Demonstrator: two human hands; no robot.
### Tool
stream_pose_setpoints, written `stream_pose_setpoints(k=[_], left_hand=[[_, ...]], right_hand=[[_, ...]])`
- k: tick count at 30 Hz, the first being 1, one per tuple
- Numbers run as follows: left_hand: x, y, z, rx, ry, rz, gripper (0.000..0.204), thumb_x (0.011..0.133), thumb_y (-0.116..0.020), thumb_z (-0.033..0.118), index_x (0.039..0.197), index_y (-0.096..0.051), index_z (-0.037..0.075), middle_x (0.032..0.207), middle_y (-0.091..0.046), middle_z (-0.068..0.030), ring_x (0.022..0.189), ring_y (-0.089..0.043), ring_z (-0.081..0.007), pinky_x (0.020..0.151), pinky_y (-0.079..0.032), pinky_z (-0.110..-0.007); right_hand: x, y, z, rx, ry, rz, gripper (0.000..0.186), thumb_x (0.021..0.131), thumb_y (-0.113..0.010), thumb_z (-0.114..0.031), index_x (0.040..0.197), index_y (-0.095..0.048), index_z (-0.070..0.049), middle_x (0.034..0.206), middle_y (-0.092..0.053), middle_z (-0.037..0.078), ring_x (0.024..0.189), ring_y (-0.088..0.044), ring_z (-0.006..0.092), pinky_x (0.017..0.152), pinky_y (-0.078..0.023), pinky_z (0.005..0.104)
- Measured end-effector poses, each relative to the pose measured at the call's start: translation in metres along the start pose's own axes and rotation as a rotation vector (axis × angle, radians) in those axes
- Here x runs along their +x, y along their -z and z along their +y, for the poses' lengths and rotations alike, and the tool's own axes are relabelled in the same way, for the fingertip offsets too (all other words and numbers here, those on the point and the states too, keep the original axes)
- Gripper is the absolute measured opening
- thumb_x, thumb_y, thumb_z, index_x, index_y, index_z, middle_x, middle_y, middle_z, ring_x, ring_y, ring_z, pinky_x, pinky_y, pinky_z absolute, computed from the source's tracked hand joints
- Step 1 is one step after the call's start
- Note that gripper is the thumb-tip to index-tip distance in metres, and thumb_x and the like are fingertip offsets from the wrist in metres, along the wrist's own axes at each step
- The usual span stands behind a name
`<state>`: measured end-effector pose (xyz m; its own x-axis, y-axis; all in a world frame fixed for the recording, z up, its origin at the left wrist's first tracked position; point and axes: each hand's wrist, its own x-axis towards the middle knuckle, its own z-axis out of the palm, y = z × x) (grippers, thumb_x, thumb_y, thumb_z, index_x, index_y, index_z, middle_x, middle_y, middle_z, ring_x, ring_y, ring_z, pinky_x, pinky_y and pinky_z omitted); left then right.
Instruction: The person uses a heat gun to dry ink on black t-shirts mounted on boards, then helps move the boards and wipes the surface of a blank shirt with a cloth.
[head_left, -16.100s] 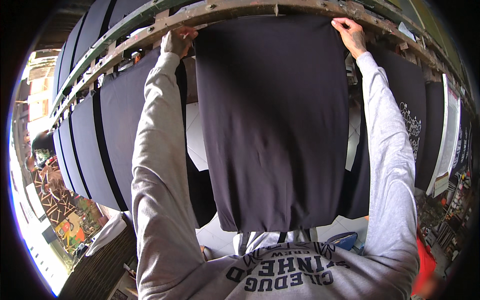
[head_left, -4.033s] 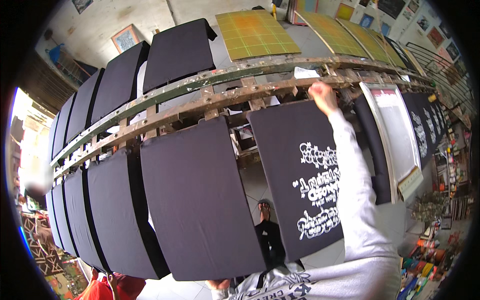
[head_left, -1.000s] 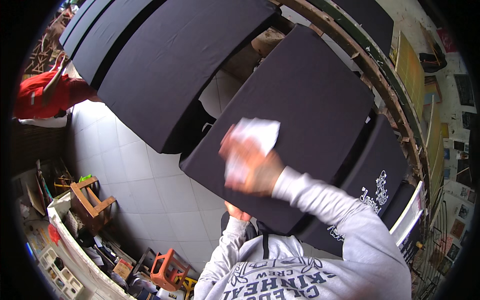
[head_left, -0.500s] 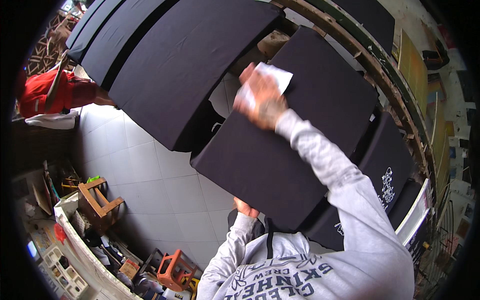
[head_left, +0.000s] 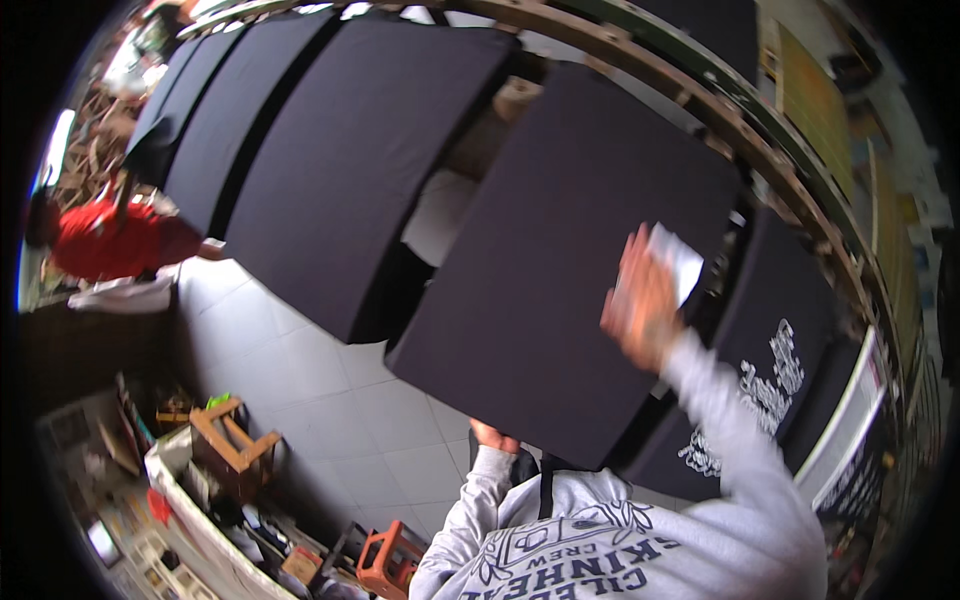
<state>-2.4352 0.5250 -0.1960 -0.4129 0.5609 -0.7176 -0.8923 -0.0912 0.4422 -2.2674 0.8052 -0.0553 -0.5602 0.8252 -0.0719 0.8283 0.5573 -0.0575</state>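
A broad board covered in smooth black fabric (head_left: 560,230) lies in front of me. Over its right part my right hand (head_left: 648,302), slightly blurred, presses a white sheet (head_left: 680,262) with fingers stretched along it. The sheet sticks out past the hand on the right; whether it is paper or cloth I cannot tell. At the board's near left corner, my left hand (head_left: 495,437) grips the edge, its fingertips partly hidden. A neighbouring black-covered board (head_left: 740,400) on the right bears a white printed design.
More black-covered boards (head_left: 350,150) stand in a row to the left. A curved rail (head_left: 640,75) runs behind them. Far left, a person in red (head_left: 120,240) stands by the row. A wooden stool (head_left: 235,440), an orange stool (head_left: 390,560) and a cluttered bench are lower left.
My right hand has moved with the white sheet from the far left part of the board toward its right side. The left hand stays at the near edge. The view has shifted slightly.
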Motion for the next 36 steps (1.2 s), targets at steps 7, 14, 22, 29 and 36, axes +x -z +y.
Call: stream_pose_setpoints(k=[7, 14, 22, 29, 36], left_hand=[[-0.001, 0.046, 0.046, 0.516, 0.365, -0.044, 0.06, 0.103, -0.049, 0.051, 0.136, -0.055, 0.003, 0.129, -0.066, -0.0117, 0.113, -0.066, -0.0291, 0.096, -0.055, -0.044], [0.045, 0.1, 0.265, 1.006, 0.296, -0.144, 0.041, 0.103, -0.057, 0.041, 0.129, -0.066, 0.009, 0.118, -0.071, -0.0055, 0.099, -0.067, -0.017, 0.087, -0.054, -0.036], [0.216, 0.004, 0.431, 0.266, -0.095, 0.038, 0.069, 0.1, -0.046, 0.064, 0.139, -0.055, 0.007, 0.13, -0.066, -0.0112, 0.117, -0.064, -0.0257, 0.096, -0.051, -0.038], [0.265, -0.024, 0.428, -0.245, 0.196, -0.111, 0.05, 0.106, -0.036, 0.04, 0.135, -0.057, 0.005, 0.134, -0.064, -0.0115, 0.12, -0.063, -0.0317, 0.107, -0.049, -0.048], [0.251, -0.02, 0.444, -0.49, 0.341, -0.095, 0.043, 0.103, -0.042, 0.032, 0.126, -0.061, 0.001, 0.125, -0.066, -0.0153, 0.112, -0.065, -0.0327, 0.096, -0.054, -0.049]], right_hand=[[-0.008, -0.029, 0.045, 0.082, -0.154, 0.134, 0.071, 0.104, -0.048, -0.034, 0.161, -0.019, -0.004, 0.168, -0.017, 0.016, 0.155, -0.015, 0.0335, 0.125, -0.012, 0.0512], [0.019, -0.017, -0.157, 0.539, 0.077, 0.131, 0.052, 0.107, -0.038, -0.023, 0.156, -0.037, -0.003, 0.166, -0.024, 0.016, 0.155, -0.017, 0.0354, 0.125, -0.01, 0.0491], [0.191, -0.018, -0.442, 0.41, 0.428, 0.125, 0.06, 0.104, -0.044, -0.041, 0.161, -0.03, -0.024, 0.168, -0.013, 0.02, 0.155, -0.012, 0.0379, 0.124, -0.011, 0.0548], [0.227, -0.036, -0.473, 0.414, 0.214, 0.036, 0.075, 0.103, -0.044, -0.048, 0.16, -0.023, -0.002, 0.166, -0.017, 0.024, 0.154, -0.017, 0.0406, 0.124, -0.016, 0.0519], [0.312, -0.008, -0.413, 0.303, 0.299, -0.055, 0.083, 0.098, -0.057, -0.042, 0.157, -0.024, 0.006, 0.162, -0.02, 0.031, 0.151, -0.025, 0.043, 0.122, -0.026, 0.0475]])
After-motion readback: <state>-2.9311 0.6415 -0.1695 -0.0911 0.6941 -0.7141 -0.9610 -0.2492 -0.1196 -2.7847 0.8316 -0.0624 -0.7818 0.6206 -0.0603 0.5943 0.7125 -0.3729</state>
